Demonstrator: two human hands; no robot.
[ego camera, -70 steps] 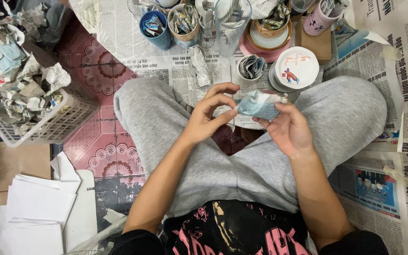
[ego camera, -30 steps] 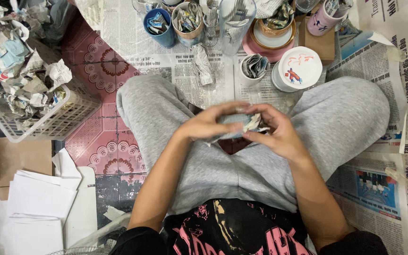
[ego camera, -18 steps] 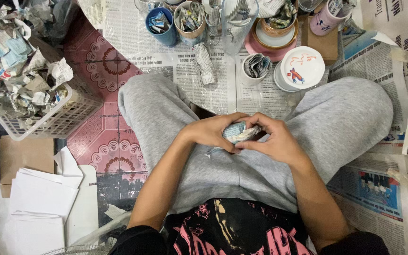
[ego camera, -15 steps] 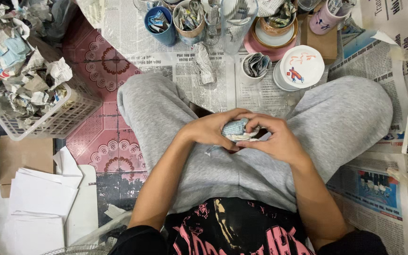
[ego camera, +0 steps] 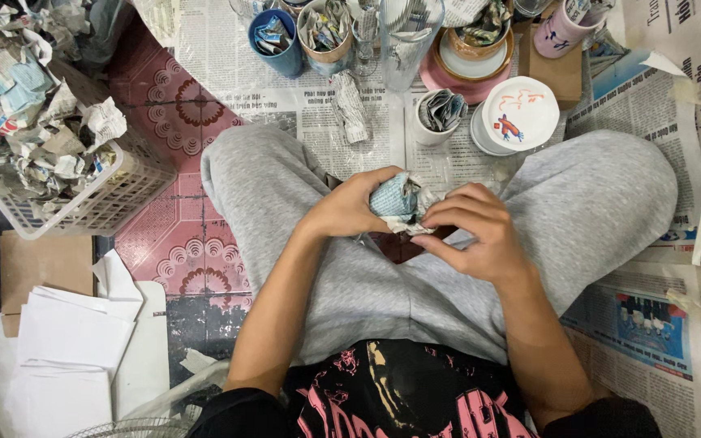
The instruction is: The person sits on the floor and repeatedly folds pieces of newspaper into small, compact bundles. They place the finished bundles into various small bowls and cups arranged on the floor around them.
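Note:
I sit cross-legged in grey trousers. A small bundle wrapped in newspaper (ego camera: 397, 199) rests above my lap between both hands. My left hand (ego camera: 349, 207) cups it from the left, fingers curled around it. From the right, my right hand (ego camera: 472, 231) pinches the loose paper at the bundle's lower edge. What is inside the wrapping is hidden.
A white mesh basket (ego camera: 99, 203) full of crumpled newspaper stands at the left. Ahead on spread newspaper (ego camera: 302, 105) are a blue cup (ego camera: 277, 39), a glass (ego camera: 406, 36), bowls on a pink plate (ego camera: 470, 58), a white painted saucer (ego camera: 521, 113). White sheets (ego camera: 75, 341) lie bottom left.
The flat piece of newspaper held up earlier has been folded and crumpled tightly around the object. Both hands have come lower and closer together over my lap.

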